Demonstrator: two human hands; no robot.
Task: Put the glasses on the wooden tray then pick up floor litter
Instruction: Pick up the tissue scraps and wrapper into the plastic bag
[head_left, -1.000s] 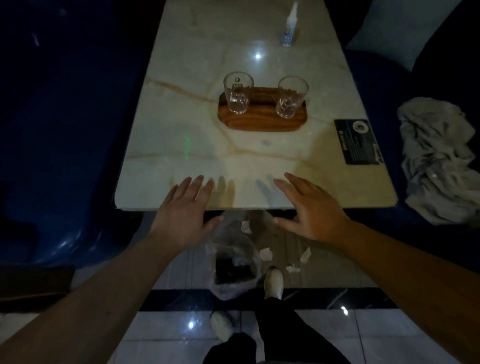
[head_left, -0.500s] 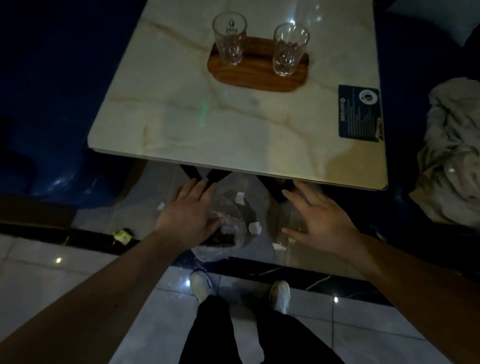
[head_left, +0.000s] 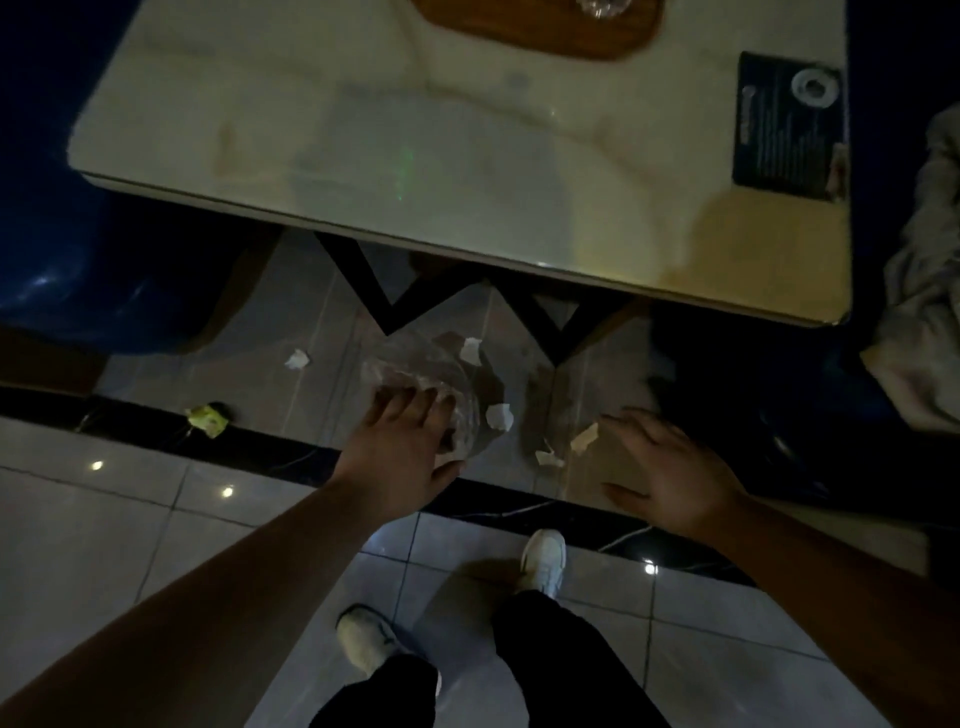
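The wooden tray (head_left: 540, 31) lies on the marble table (head_left: 363, 171) at the top edge; only the base of one glass (head_left: 597, 6) shows on it. Below the table, a clear plastic bag (head_left: 431, 379) lies on the floor. My left hand (head_left: 400, 452) reaches down with fingers spread, its fingertips at the bag's near edge. My right hand (head_left: 670, 473) is open, hovering near white paper scraps (head_left: 582, 436). More white scraps (head_left: 500, 415) lie around the bag, and a yellow wrapper (head_left: 208, 418) lies to the left.
Black V-shaped table legs (head_left: 395, 301) stand just behind the bag. A dark card (head_left: 784, 124) lies on the table's right corner. A crumpled grey cloth (head_left: 924, 291) sits on the right seat, a blue seat (head_left: 78, 275) on the left. My shoes (head_left: 543, 561) stand on the tiles.
The view has tilted down, so the glasses have nearly left the frame. Both hands have dropped from the table edge toward the floor; my left hand now reaches the plastic bag.
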